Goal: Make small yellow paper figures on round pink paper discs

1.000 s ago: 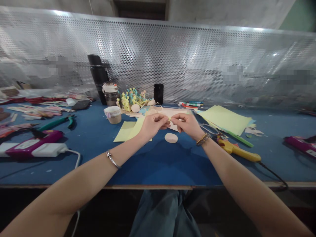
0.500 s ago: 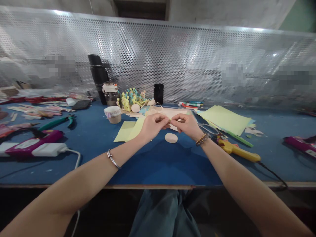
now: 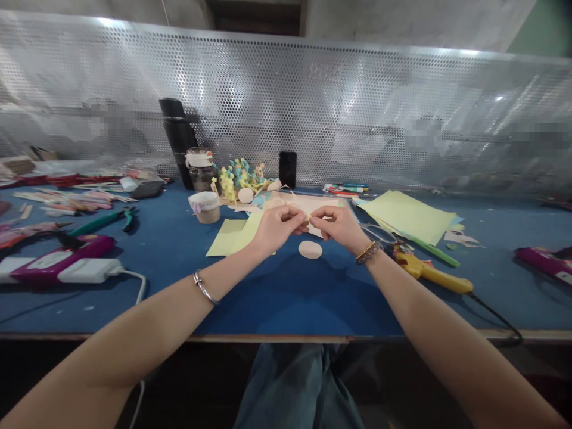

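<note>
My left hand [image 3: 281, 226] and my right hand [image 3: 336, 226] meet fingertip to fingertip over the middle of the blue table. Both are closed in a pinch around a tiny yellowish piece [image 3: 308, 218], mostly hidden by the fingers and too small to make out. Just below them a pale oval disc [image 3: 310, 249] lies flat on the table. Yellow-green paper [image 3: 227, 237] lies beside my left hand, and pale pink paper [image 3: 308, 204] is spread behind both hands.
A yellow glue gun [image 3: 435, 278], a green knife [image 3: 435, 251] and yellow sheets [image 3: 406, 213] lie right. Left are a small cup [image 3: 204, 208], green pliers [image 3: 100, 223] and a purple power strip [image 3: 67, 260]. Paper flowers [image 3: 236, 179] and a phone [image 3: 287, 170] stand behind.
</note>
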Available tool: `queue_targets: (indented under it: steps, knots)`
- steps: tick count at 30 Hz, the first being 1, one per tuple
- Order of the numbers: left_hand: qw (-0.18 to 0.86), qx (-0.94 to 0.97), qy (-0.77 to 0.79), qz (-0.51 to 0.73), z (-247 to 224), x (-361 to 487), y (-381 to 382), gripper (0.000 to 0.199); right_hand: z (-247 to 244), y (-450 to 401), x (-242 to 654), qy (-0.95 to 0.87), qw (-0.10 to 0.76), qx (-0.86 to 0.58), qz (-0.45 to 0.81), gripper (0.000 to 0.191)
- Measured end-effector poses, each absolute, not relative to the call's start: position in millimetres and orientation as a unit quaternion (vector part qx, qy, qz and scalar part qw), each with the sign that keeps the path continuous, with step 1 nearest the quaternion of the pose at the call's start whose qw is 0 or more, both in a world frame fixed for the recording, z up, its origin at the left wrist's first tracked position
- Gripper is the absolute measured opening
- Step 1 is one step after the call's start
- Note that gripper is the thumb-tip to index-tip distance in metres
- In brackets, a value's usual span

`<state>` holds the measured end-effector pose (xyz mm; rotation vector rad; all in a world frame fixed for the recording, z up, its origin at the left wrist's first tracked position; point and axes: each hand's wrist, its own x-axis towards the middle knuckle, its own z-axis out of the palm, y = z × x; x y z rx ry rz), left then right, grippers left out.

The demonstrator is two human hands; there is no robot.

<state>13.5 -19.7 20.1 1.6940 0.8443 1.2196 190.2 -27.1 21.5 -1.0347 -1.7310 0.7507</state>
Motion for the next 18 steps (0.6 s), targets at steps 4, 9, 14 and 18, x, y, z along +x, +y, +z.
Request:
queue_targets:
  steps: [4,9,14,18]
  knots:
    - [0.423,0.690,0.331,0.486,20.3,12.8,-19.6,0.020,21.8,-27.3,190.1,-0.703,0.475,-0.426,0.314,0.027]
    - [0.429,0.690,0.340,0.473,21.7,12.4,-19.4,0.020,21.4,-26.7,190.1,-0.701,0.470,-0.430,0.320,0.028]
    - [0.417,0.704,0.332,0.470,22.1,11.1,-20.2,0.018,21.4,-25.9,190.9,-0.701,0.463,-0.436,0.324,0.026]
    - [0.392,0.719,0.323,0.474,21.9,10.4,-20.5,0.019,21.7,-25.7,191.3,-0.702,0.457,-0.439,0.325,0.024]
